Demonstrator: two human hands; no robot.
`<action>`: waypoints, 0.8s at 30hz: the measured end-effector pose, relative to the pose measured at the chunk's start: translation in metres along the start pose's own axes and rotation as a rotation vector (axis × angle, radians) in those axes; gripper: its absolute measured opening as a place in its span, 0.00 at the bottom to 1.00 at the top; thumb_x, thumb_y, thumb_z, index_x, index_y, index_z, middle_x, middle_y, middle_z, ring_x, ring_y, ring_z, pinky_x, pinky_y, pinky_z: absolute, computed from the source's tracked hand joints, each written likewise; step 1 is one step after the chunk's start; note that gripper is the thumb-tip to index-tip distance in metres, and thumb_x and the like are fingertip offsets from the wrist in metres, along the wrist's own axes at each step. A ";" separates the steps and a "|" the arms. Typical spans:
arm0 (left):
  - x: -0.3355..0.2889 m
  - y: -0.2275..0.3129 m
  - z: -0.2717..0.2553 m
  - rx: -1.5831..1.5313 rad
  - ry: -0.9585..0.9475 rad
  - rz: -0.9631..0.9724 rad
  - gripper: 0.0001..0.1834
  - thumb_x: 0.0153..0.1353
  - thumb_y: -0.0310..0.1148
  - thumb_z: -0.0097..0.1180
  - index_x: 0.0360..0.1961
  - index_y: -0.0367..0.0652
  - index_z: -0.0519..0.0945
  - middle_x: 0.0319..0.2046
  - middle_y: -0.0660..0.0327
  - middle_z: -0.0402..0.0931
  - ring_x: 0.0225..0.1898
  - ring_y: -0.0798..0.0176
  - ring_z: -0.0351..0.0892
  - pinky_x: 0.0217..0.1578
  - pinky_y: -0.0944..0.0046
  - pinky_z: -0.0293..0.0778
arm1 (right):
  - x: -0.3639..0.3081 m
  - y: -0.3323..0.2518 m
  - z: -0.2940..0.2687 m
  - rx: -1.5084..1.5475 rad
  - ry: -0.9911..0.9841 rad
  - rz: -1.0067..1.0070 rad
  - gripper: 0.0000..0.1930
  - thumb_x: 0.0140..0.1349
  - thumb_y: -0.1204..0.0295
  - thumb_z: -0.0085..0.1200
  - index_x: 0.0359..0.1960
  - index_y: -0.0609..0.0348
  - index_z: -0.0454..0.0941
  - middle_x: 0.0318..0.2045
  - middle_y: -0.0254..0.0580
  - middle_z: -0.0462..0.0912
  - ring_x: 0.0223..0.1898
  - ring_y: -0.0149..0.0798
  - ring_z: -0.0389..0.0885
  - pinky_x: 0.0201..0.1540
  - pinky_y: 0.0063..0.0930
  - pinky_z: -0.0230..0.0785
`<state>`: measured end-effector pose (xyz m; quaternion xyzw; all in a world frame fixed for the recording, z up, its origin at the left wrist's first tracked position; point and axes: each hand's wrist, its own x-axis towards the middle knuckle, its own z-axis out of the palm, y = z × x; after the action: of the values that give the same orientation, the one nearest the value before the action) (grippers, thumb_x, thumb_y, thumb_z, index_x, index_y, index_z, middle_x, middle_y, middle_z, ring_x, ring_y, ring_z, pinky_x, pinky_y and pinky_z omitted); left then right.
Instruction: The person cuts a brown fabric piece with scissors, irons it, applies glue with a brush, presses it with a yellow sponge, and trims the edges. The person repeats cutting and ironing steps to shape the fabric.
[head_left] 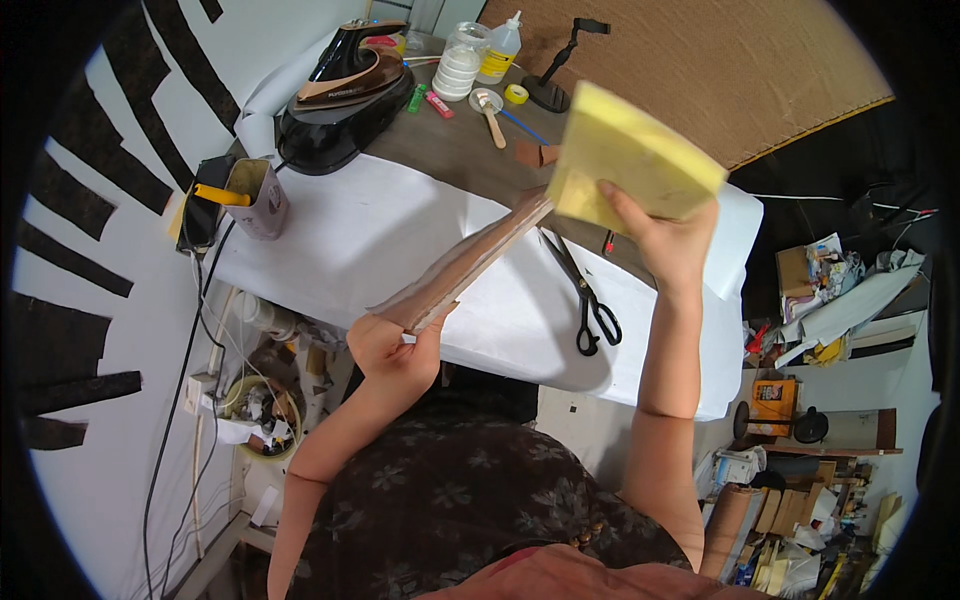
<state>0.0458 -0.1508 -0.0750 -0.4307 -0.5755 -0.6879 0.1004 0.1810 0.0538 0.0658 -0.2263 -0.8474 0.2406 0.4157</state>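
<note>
A: What is the left hand (395, 350) busy with, just left of the middle of the frame?

B: It pinches the lower end of a long brown piece (455, 265) between thumb and fingers. The piece slants up toward the right, with a pale strip along its edge.

A: And the right hand (680, 235)?

B: That one clasps a yellow block (640, 160), its thumb lying across the near face. The block is tilted and slightly blurred, right of the middle in the upper half of the frame.

A: Do block and brown piece touch?

B: Their ends meet in this view, but I cannot tell whether there is contact.

A: What is beneath?

B: A white sheet (320, 220) over part of the dark tabletop (430, 130). Black scissors (582, 290) lie on it right of the middle, blades toward the upper left, handles toward the lower edge.

A: And farther up?

B: At upper left, an iron (350, 65) sits on a black base (330, 135). To its right are a clear jar (460, 72) with white contents, a bottle (500, 50) and a yellow tape roll (516, 94).
</note>
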 end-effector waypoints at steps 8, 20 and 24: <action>-0.002 -0.002 0.001 0.007 0.008 -0.014 0.08 0.50 0.21 0.68 0.33 0.33 0.83 0.16 0.66 0.74 0.14 0.78 0.58 0.15 0.74 0.52 | -0.024 -0.021 0.015 0.106 0.015 -0.033 0.13 0.50 0.76 0.68 0.37 0.67 0.83 0.32 0.39 0.86 0.33 0.27 0.83 0.38 0.23 0.76; -0.004 -0.002 0.000 0.022 -0.014 -0.017 0.07 0.51 0.20 0.68 0.32 0.33 0.83 0.17 0.68 0.75 0.15 0.80 0.58 0.16 0.74 0.50 | -0.029 -0.028 0.018 0.210 -0.109 -0.082 0.14 0.48 0.76 0.70 0.36 0.65 0.82 0.29 0.39 0.82 0.31 0.31 0.81 0.34 0.24 0.74; -0.006 -0.005 -0.001 0.008 -0.003 -0.039 0.07 0.51 0.20 0.68 0.33 0.33 0.83 0.17 0.68 0.74 0.15 0.79 0.58 0.16 0.75 0.50 | -0.025 -0.025 0.014 0.238 0.256 0.042 0.14 0.50 0.79 0.68 0.38 0.68 0.80 0.33 0.42 0.84 0.34 0.32 0.83 0.39 0.28 0.78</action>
<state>0.0454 -0.1523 -0.0825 -0.4201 -0.5867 -0.6867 0.0881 0.1789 0.0166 0.0589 -0.2218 -0.7483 0.3169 0.5390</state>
